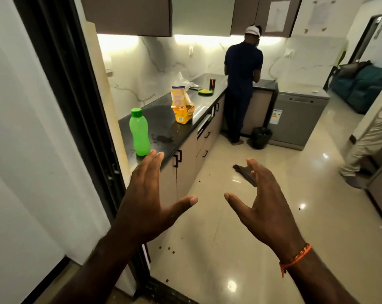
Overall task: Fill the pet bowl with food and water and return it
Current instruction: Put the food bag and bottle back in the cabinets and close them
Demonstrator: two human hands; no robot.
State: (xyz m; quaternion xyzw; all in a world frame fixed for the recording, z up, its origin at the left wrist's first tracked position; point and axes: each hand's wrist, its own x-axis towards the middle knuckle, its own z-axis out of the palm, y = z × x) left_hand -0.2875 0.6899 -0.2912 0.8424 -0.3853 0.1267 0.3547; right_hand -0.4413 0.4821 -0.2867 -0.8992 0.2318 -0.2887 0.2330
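A green water bottle [139, 132] with a green cap stands upright near the front end of the black countertop [163, 121]. Further back on the counter is a yellow pet food bag [182, 106], open at the top. A green bowl [205, 91] with something in it rests still further back. My left hand [149, 202] is raised, fingers spread, just below the bottle and holding nothing. My right hand [263, 202] is open too, fingers curled slightly, above the floor. Both palms face each other.
A person in dark clothes [242, 84] stands at the far counter, back turned. A black bin [260, 137] and a grey dishwasher [299, 119] stand beyond. A dark flat object [244, 172] and scattered kibble [170, 249] lie on the glossy floor. Another person's leg [365, 145] shows at right.
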